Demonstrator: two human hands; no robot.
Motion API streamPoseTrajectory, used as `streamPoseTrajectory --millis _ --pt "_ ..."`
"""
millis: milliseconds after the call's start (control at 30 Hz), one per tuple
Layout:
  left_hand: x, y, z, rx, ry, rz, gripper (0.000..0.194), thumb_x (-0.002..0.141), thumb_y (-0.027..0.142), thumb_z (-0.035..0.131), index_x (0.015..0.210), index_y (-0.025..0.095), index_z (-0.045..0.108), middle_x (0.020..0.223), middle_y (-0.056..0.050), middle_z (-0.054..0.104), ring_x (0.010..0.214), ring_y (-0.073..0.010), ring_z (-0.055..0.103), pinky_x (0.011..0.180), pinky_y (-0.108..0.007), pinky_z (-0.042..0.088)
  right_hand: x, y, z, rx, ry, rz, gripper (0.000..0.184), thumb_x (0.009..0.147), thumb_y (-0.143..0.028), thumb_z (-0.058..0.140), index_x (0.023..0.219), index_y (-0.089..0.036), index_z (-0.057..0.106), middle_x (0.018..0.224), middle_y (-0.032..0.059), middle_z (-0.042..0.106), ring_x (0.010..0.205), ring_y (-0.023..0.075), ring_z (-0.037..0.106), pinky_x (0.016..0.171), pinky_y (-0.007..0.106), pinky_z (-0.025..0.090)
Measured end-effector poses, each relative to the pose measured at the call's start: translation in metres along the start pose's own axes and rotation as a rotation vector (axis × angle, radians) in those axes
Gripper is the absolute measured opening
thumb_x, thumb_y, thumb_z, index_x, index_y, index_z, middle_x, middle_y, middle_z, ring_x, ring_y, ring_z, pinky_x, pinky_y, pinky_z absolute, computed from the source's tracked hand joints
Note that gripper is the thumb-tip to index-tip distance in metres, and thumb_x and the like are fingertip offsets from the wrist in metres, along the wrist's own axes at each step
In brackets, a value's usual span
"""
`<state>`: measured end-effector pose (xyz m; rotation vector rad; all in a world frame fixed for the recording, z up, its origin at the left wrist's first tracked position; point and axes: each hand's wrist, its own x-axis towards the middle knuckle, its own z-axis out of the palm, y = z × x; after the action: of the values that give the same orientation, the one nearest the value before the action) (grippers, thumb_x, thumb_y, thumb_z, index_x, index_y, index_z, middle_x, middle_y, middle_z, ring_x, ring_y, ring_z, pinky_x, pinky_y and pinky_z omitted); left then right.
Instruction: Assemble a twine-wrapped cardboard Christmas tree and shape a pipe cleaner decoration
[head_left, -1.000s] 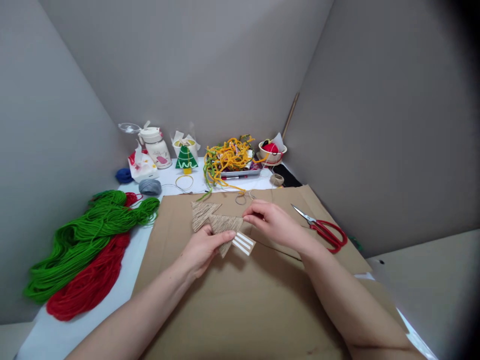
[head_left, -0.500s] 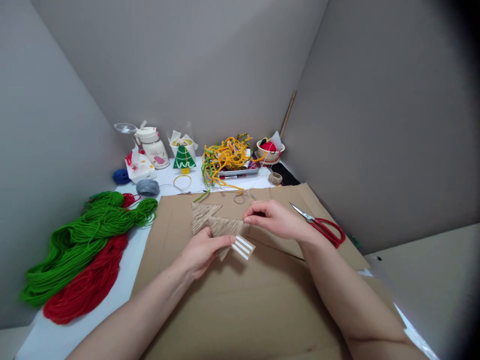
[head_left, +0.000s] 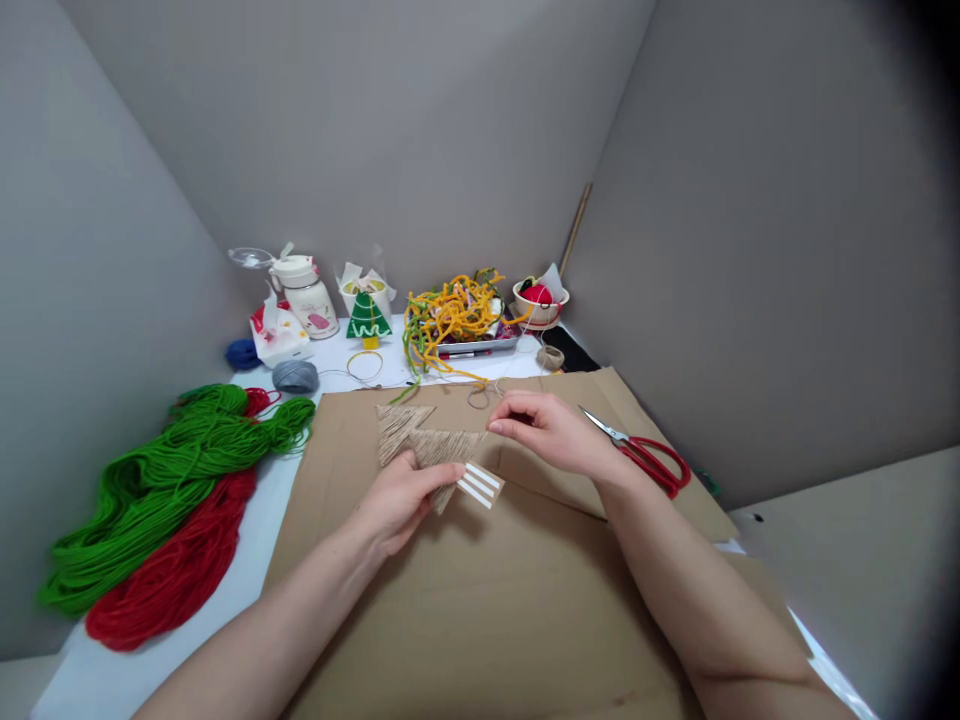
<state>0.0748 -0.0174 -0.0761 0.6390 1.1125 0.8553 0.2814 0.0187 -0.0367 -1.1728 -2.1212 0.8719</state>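
Observation:
My left hand [head_left: 397, 500] grips a tree-shaped cardboard cutout [head_left: 442, 448] wrapped in brown jute twine, thumb on top near its base. The cutout's bare trunk, with white stripes [head_left: 480, 485], sticks out past the thumb toward the right. My right hand [head_left: 536, 425] is closed in a pinch on the twine by the cutout's right corner; the thin strand is barely visible at the fingertips. Red-handled scissors [head_left: 656, 465] lie with blades parted, to the right of my right hand. Under both hands lies a large cardboard sheet [head_left: 450, 620].
Green yarn [head_left: 157, 480] and red yarn [head_left: 172, 570] lie at left. Along the back stand a white bottle [head_left: 311, 300], a green tree ornament [head_left: 368, 315], a tray [head_left: 480, 344] heaped with yellow yarn and a bowl [head_left: 541, 313]. A twine ball [head_left: 550, 357] sits beyond the cardboard.
The cutout has shifted slightly left and up with my left hand. My right hand has risen a little, staying pinched near the cutout's corner.

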Motion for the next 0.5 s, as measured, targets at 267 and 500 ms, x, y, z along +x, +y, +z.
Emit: streamPoseTrajectory --millis 267,500 --pt "0.0047 -0.0023 -0.0033 0.002 0.008 -0.004 0.037 0.057 0.020 0.079 0.080 0.015 0.051 0.073 -0.005 0.066 0.064 -0.0153 0.062 0.060 -0.027 0.049 0.0028 0.0034 0.0043 -0.006 0.048 -0.036 0.019 0.085 -0.031 0.051 0.079 -0.017 0.063 0.078 0.0025 0.061 0.072 0.0132 0.052 0.067 0.025 0.039" --pt "0.0050 -0.0028 -0.0027 -0.002 -0.055 0.002 0.034 0.059 0.019 0.078 0.084 0.013 0.056 0.076 -0.006 0.067 0.063 -0.0144 0.062 0.059 -0.026 0.049 0.0028 0.0079 0.0072 -0.035 0.064 -0.076 0.018 0.086 -0.030 0.051 0.079 -0.018 0.061 0.077 0.0020 0.060 0.073 0.0132 0.052 0.068 0.025 0.039"
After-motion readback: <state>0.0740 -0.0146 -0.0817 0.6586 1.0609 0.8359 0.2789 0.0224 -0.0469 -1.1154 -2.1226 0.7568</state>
